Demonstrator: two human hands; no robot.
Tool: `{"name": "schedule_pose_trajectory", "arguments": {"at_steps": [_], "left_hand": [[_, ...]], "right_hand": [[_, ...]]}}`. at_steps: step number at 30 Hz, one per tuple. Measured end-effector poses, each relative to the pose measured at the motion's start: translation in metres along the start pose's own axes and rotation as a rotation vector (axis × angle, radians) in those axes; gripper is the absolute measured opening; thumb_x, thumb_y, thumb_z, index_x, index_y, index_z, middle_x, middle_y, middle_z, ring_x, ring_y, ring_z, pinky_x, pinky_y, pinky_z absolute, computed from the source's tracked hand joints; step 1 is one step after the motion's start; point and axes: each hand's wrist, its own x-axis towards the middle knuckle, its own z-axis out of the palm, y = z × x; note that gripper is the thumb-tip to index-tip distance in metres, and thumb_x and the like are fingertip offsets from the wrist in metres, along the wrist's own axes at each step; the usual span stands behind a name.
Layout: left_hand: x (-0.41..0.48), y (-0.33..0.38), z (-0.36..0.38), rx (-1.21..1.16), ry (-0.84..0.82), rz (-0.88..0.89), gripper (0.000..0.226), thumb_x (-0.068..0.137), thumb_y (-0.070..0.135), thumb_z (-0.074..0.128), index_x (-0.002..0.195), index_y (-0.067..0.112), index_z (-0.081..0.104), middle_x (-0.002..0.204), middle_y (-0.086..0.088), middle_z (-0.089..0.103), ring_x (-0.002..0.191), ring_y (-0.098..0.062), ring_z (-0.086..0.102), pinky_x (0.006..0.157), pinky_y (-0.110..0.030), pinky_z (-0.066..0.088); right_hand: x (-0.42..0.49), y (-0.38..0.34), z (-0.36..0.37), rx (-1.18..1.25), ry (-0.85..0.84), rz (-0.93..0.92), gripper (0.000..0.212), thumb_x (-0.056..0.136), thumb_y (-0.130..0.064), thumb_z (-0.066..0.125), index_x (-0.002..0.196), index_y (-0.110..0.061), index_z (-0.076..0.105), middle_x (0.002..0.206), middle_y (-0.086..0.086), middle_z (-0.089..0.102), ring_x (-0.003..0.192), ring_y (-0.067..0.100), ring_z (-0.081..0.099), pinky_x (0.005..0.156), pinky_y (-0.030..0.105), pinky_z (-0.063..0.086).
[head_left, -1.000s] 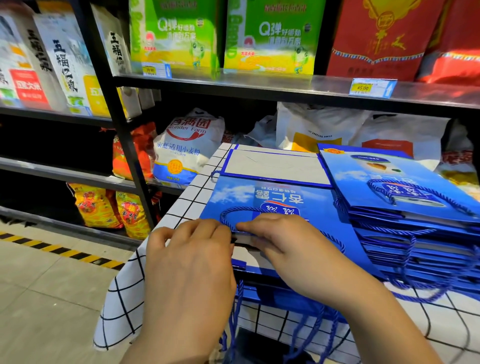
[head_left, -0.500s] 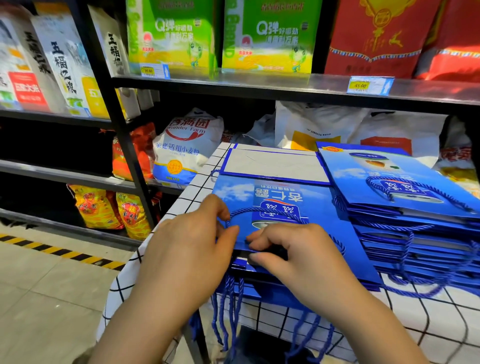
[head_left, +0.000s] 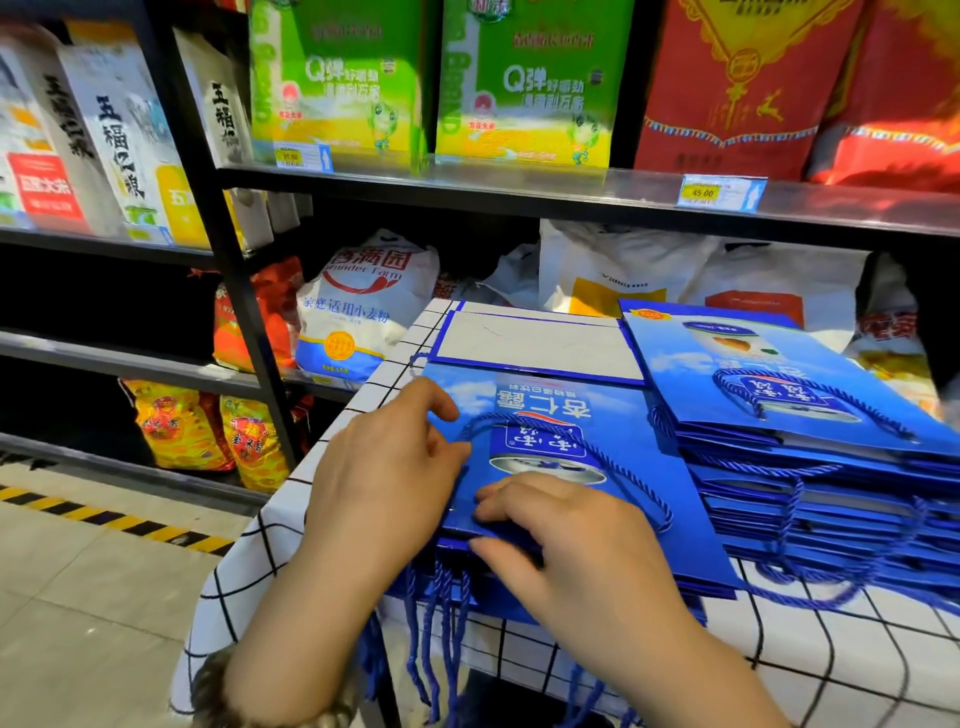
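Head view. The top bag (head_left: 550, 402) is a flat-folded gift bag of glossy blue paper, printed with sky, clouds and a can, its corners crisp. A twisted blue cord handle (head_left: 626, 475) lies in a loop across its face. It rests on a low pile of like bags, whose cords (head_left: 436, 623) dangle off the edge below both wrists. The surface (head_left: 883, 649) wears a white cloth with a thin black grid.

The left grip (head_left: 384, 478) holds the bag's left edge, thumb laid on the printed face and fingers curled in where the cord begins. The right grip (head_left: 576, 540) pinches the near edge, fingertips on top and thumb along the rim. So the bag stretches away from both grips, beyond and to the right of them. Just past its far edge lies another bag with a matt white panel (head_left: 540, 343) showing. Right of the right grip, a taller stack of blue bags (head_left: 805, 467) sits fanned. Beyond the left grip a soft white flour sack (head_left: 363, 306) slumps on a dark metal shelf (head_left: 519, 187).

A second ago both grips sat together at the near edge, with a white strip showing between them there. Now that strip is covered, and the left grip has slid out to the left side.
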Motion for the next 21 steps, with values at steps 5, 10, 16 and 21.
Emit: {"name": "schedule_pose_trajectory", "arguments": {"at_steps": [5,10,16,21], "left_hand": [[-0.005,-0.004,-0.001,-0.101,0.034,0.021,0.023,0.079,0.029,0.066,0.074,0.039,0.046,0.066,0.018,0.061,0.075,0.000,0.058,0.068,-0.027,0.045],[-0.012,-0.013,-0.008,-0.410,0.411,0.115,0.013,0.080,0.029,0.058,0.089,0.035,0.053,0.075,0.016,0.059,0.073,0.001,0.056,0.066,-0.013,0.043],[-0.031,0.009,-0.012,-0.797,0.307,0.209,0.025,0.081,0.040,0.045,0.101,0.031,0.057,0.085,0.007,0.066,0.076,-0.004,0.062,0.067,-0.016,0.048],[-0.028,0.031,-0.001,-0.430,-0.133,0.412,0.075,0.072,0.057,0.051,0.140,0.043,0.023,0.144,0.025,0.032,0.132,0.009,0.027,0.108,-0.024,0.029]], "right_hand": [[0.006,-0.007,0.010,-0.239,-0.020,-0.119,0.042,0.068,-0.057,0.044,0.096,-0.032,0.064,0.076,-0.017,0.064,0.069,0.011,0.060,0.056,0.024,0.050],[0.017,-0.008,-0.006,-0.203,0.117,-0.174,0.032,0.083,-0.039,0.039,0.098,-0.029,0.066,0.069,-0.012,0.068,0.060,0.016,0.063,0.044,0.025,0.049],[0.031,-0.019,-0.033,-0.074,0.488,-0.102,0.024,0.087,-0.026,0.046,0.095,-0.017,0.067,0.069,-0.006,0.067,0.057,0.015,0.060,0.045,0.025,0.044],[0.039,-0.030,-0.060,0.536,0.799,0.030,0.014,0.089,-0.017,0.051,0.093,-0.030,0.055,0.073,-0.021,0.061,0.066,-0.002,0.057,0.062,0.013,0.045]]}}
